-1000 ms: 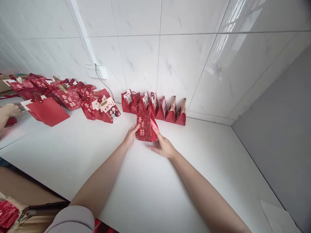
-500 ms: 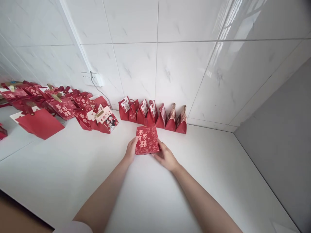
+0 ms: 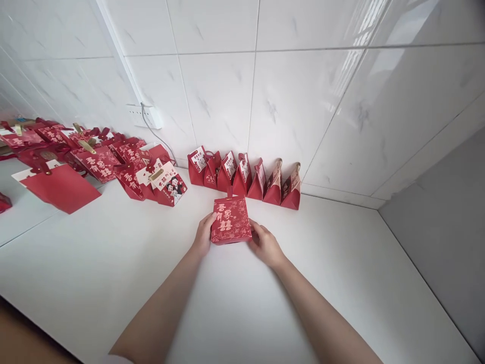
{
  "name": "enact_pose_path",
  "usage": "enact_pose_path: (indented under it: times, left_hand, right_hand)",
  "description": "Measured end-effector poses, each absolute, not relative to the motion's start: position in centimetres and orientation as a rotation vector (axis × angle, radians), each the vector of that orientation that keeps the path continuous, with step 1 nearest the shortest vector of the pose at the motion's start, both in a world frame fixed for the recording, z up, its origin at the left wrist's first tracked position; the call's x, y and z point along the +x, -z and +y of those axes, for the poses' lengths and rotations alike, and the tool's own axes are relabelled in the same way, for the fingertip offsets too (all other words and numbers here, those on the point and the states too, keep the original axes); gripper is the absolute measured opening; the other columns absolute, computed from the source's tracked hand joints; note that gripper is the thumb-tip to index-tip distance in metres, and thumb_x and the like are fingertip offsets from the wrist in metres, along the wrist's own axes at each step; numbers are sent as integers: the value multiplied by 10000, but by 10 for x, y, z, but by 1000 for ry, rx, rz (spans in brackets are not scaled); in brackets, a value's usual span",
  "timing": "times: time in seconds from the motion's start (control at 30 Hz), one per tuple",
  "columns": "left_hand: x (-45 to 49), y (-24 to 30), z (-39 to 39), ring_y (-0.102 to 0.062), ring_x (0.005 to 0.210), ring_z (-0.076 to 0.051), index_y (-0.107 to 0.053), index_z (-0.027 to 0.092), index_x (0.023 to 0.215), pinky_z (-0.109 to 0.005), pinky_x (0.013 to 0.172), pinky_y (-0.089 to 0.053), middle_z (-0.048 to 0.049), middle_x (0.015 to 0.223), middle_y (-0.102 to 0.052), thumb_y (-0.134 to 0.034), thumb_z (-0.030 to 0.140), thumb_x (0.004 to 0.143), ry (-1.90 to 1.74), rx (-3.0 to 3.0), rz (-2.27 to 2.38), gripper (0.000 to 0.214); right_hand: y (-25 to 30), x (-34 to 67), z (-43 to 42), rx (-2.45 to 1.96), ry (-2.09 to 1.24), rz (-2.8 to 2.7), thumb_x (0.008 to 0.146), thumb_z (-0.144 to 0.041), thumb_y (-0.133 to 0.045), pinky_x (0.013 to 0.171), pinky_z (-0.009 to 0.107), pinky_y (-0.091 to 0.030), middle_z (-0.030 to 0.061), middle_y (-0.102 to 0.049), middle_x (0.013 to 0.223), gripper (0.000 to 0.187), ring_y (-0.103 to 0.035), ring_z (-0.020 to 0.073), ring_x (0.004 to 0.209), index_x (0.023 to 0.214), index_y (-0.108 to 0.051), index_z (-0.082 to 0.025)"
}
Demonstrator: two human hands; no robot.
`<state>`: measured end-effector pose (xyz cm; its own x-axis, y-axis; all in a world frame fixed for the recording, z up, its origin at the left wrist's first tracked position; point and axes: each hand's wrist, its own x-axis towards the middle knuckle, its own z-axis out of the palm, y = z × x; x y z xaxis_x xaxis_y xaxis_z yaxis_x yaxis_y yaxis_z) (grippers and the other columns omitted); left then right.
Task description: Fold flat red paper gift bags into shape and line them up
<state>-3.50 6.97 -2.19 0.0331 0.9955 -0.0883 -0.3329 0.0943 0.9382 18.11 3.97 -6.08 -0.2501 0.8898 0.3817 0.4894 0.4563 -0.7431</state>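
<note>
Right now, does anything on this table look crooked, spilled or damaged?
Nothing looks spilled or visibly damaged. The packages on the left crowd together at mixed angles, untidier than the row of seven boxes near the wall. The red box between the left hand and right hand looks intact from this side.

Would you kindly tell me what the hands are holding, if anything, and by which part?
The red patterned box, by its sides: left hand at the left edge, right hand at the lower right.

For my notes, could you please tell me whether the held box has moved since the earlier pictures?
Yes: the held box has come slightly nearer, away from the row of boxes along the wall.
</note>
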Motion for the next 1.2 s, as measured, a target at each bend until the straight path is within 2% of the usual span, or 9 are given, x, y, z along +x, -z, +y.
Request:
enact_pose_path:
  times: [0.27,0.4,0.5,0.6,0.8,0.9,1.07,1.13,1.2]
  left_hand:
    - [-30,25,70,-684,886,-233,-678,158,934,-298,747,-504,-72,973,-733,-706,501,771,-1355,895,994,381]
    - [-29,23,67,-679,932,-264,-675,156,942,-333,785,-510,-83,988,-729,-702,509,778,-1343,883,1003,390]
    - [-31,24,67,-657,1014,-274,-676,171,1006,-353,838,-502,-85,1068,-713,-639,551,828,-1307,902,960,421]
    - [-35,27,65,-608,1127,-282,-666,214,1079,-380,908,-475,-79,1200,-671,-508,657,869,-1262,950,838,515]
    - [-41,31,59,-470,1301,-329,-559,274,1340,-435,979,-424,-89,1442,-511,-497,690,855,-1104,1178,749,642]
    - [-40,28,57,-489,1284,-309,-581,249,1291,-439,1018,-414,-97,1402,-537,-415,670,903,-1125,1074,666,596]
    - [-37,19,55,-583,1161,-260,-609,243,1162,-361,950,-462,-71,1270,-615,-730,383,792,-1085,1076,729,414]
    - [-37,17,54,-608,1106,-240,-623,229,1090,-337,910,-474,-62,1224,-635,-741,342,779,-1081,1064,764,352]
    - [-37,17,55,-626,1048,-223,-621,221,1035,-320,863,-484,-52,1177,-652,-734,338,782,-1089,1039,761,301]
  right_hand:
    - [58,185,35,-1111,-587,-1951,866,-144,-546,921,411,-510,59,-667,1123,617,-611,246,1027,1449,-394,-277]
    - [51,185,32,-1100,-577,-2000,860,-304,-671,948,445,-493,71,-668,1143,671,-608,269,1031,1460,-374,-265]
    - [49,184,32,-1091,-595,-2019,866,-417,-687,964,461,-484,76,-650,1211,687,-605,281,1053,1458,-371,-271]
    - [49,184,32,-1122,-628,-1973,926,-440,-604,973,465,-484,83,-629,1255,573,-589,288,1113,1428,-391,-262]
    - [53,185,32,-1147,-628,-1862,986,-347,-484,989,445,-496,95,-607,1244,368,-585,274,1158,1341,-471,-248]
    - [53,185,31,-1146,-612,-1840,943,-314,-550,993,440,-506,109,-537,1338,494,-567,280,1200,1409,-397,-258]
    - [51,186,29,-1086,-627,-1878,822,-427,-735,1063,456,-471,129,-414,1464,832,-472,305,1324,1494,-274,-263]
    - [49,187,29,-1059,-648,-1899,820,-466,-737,1094,473,-443,130,-407,1474,865,-437,311,1356,1507,-255,-262]
    - [47,188,29,-1046,-675,-1903,871,-469,-682,1122,481,-413,123,-415,1475,789,-417,302,1374,1507,-263,-263]
